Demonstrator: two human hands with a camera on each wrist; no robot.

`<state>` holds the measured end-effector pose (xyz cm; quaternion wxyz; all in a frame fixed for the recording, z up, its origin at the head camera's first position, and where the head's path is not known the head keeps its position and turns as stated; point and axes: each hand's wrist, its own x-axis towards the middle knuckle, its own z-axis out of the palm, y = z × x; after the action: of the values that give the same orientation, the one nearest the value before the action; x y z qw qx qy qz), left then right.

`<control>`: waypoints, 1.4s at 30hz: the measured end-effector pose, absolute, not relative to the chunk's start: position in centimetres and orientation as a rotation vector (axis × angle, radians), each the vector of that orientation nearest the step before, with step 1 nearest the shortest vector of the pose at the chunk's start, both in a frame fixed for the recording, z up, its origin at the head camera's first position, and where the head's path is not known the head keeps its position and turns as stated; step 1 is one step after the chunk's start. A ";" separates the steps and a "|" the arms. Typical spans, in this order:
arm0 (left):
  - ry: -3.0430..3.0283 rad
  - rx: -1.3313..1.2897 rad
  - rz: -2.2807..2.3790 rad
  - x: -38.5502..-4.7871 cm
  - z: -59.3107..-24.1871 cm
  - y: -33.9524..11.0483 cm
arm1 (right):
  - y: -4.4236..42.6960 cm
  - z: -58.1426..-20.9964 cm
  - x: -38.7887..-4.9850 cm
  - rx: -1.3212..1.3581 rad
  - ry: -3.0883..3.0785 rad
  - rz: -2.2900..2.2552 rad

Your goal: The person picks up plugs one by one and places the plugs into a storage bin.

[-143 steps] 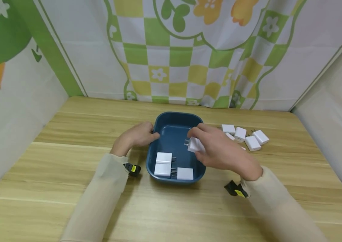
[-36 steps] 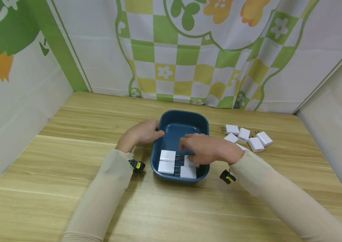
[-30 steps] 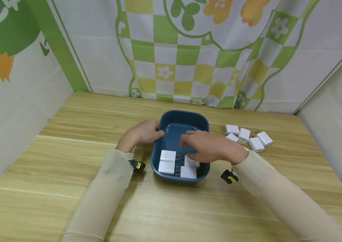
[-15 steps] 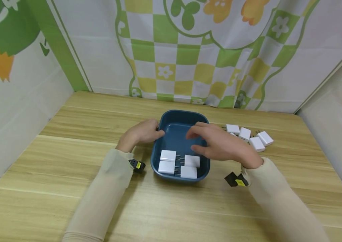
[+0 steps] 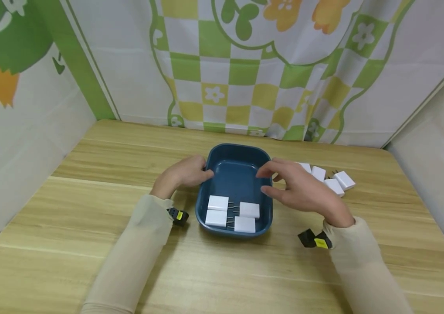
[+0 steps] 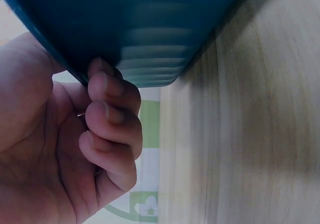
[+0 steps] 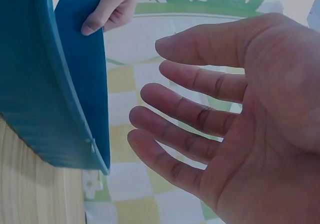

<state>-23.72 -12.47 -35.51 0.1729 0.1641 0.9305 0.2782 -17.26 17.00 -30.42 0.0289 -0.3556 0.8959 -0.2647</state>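
Observation:
A dark blue plastic bin (image 5: 234, 185) sits on the table in the head view. Two pairs of white charger plugs (image 5: 216, 218) lie in its near end, their prongs facing each other. My left hand (image 5: 183, 174) grips the bin's left rim; in the left wrist view the thumb goes over the edge and curled fingers (image 6: 114, 115) press the outer wall. Above the bin's right rim hovers my right hand (image 5: 299, 185), thumb and fingers spread apart with nothing between them. The right wrist view shows its bare palm (image 7: 265, 149) beside the bin.
Several loose white charger plugs (image 5: 333, 187) lie right of the bin, partly hidden behind my right hand. The wooden table (image 5: 222, 279) ends at a patterned curtain (image 5: 241, 87) at the back. Pale walls (image 5: 441, 122) stand at both sides.
A fourth plug has been laid in the bin, completing the second pair. My right hand has let go of it and moved up and rightward over the rim. The left hand keeps its grip.

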 end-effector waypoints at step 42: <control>2.660 0.463 0.775 -23.6 -35.3 -12.5 | 24.5 -31.9 -20.7 -0.490 2.855 -0.400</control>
<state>-23.56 -12.48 -35.34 0.1657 0.1625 0.9339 0.2721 -20.74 24.47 -31.91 0.1087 -0.1665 0.9705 -0.1361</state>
